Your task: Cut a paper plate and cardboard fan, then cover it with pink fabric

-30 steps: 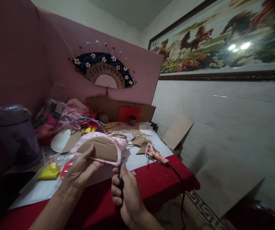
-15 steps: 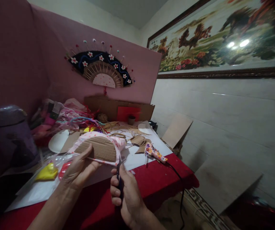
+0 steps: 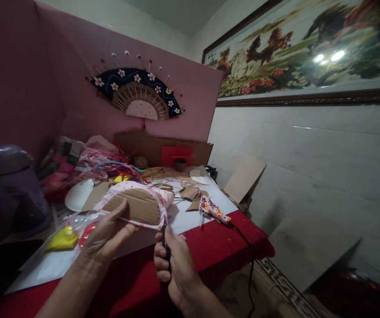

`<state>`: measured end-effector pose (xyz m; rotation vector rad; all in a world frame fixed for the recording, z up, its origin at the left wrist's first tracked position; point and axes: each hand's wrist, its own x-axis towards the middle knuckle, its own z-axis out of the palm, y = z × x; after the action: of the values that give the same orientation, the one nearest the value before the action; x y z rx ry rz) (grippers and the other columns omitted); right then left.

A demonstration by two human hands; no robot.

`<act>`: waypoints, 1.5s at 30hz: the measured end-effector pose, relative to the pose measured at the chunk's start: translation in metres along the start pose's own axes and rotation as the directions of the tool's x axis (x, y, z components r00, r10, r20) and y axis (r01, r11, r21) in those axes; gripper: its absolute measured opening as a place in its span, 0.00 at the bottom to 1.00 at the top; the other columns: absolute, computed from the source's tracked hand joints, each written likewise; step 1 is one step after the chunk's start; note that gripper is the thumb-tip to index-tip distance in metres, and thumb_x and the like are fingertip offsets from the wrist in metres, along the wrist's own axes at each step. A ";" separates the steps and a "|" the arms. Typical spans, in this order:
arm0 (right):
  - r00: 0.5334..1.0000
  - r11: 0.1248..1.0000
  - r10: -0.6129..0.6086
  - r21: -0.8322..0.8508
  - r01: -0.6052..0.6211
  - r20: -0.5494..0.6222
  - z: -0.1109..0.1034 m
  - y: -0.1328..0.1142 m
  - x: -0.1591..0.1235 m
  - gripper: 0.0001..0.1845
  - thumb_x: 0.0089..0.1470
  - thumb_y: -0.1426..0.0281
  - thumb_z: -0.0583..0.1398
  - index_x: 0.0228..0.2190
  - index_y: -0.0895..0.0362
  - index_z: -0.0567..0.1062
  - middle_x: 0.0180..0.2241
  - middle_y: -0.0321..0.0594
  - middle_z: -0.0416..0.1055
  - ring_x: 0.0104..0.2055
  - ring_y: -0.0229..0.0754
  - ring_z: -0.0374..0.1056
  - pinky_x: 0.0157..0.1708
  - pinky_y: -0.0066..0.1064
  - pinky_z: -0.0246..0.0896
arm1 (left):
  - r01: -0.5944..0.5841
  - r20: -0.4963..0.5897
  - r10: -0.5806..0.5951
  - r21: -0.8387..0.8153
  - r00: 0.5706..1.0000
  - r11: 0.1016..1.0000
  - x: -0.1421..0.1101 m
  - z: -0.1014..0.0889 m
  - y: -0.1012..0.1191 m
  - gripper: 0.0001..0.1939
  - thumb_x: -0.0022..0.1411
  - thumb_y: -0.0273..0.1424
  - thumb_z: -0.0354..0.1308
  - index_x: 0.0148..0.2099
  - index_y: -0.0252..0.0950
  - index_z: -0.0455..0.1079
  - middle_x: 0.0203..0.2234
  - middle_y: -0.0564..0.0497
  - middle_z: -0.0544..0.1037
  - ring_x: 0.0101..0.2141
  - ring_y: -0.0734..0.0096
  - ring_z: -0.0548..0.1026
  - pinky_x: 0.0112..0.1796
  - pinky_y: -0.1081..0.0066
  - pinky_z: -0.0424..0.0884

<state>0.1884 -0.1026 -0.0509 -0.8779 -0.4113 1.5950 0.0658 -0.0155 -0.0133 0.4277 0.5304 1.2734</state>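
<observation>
My left hand (image 3: 115,234) grips a half-round piece of corrugated cardboard (image 3: 137,206), its thumb lying on the brown face. Pink spotted cloth (image 3: 133,186) wraps around the curved edge of the cardboard and hangs loose at the right end. In my right hand (image 3: 174,256) are dark-handled scissors (image 3: 166,243), with fingers wrapped round the handles. The blades point up at the cloth by the cardboard's lower right corner; whether they are cutting into it I cannot tell.
A flower-patterned glue gun (image 3: 213,210) lies on the table's right side, its black cord hanging over the red tablecloth (image 3: 252,236). Cardboard scraps (image 3: 193,194), yellow clay (image 3: 62,238) in plastic and a purple bin (image 3: 14,190) stand around. A decorated fan (image 3: 140,90) hangs behind.
The scissors sit slightly higher and more upright against the cloth's right corner. My left hand and the cardboard stay nearly still, while the view has shifted a little.
</observation>
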 end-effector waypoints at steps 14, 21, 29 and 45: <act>0.999 0.999 -0.019 -0.043 0.020 0.028 -0.003 -0.008 0.000 0.25 0.47 0.47 0.59 0.28 0.55 0.57 0.17 0.24 0.54 0.13 0.24 0.42 0.11 0.17 0.29 | 0.064 0.024 -0.065 0.031 0.998 0.997 -0.004 0.001 0.001 0.21 0.64 0.20 0.46 0.57 0.33 0.65 0.35 0.40 0.81 0.38 0.57 0.79 0.43 0.58 0.75; 0.995 0.998 0.058 -0.041 -0.054 0.081 -0.009 -0.013 -0.004 0.24 0.48 0.49 0.60 0.29 0.54 0.57 0.19 0.25 0.57 0.13 0.24 0.45 0.12 0.17 0.31 | 0.063 0.005 -0.063 0.040 0.998 0.997 -0.005 0.003 0.003 0.22 0.64 0.19 0.45 0.58 0.35 0.64 0.33 0.42 0.82 0.36 0.59 0.80 0.42 0.59 0.75; 0.992 0.998 0.059 -0.039 -0.054 0.116 -0.013 -0.016 0.000 0.25 0.50 0.48 0.58 0.27 0.55 0.57 0.18 0.25 0.56 0.13 0.23 0.43 0.12 0.16 0.29 | 0.059 0.003 -0.059 0.072 0.998 0.996 -0.003 -0.002 0.004 0.22 0.63 0.18 0.46 0.57 0.36 0.66 0.34 0.43 0.82 0.36 0.60 0.80 0.42 0.59 0.75; 0.985 0.994 0.098 -0.071 -0.088 0.142 -0.017 -0.020 -0.003 0.24 0.49 0.49 0.59 0.27 0.55 0.58 0.17 0.25 0.56 0.12 0.23 0.43 0.11 0.15 0.30 | 0.112 0.008 -0.114 0.121 0.993 0.986 -0.003 -0.004 0.005 0.20 0.63 0.20 0.47 0.55 0.34 0.68 0.33 0.42 0.82 0.36 0.58 0.80 0.40 0.59 0.76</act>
<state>0.2145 -0.1042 -0.0469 -0.8433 -0.5339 1.7465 0.0588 -0.0169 -0.0135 0.5006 0.6125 1.1325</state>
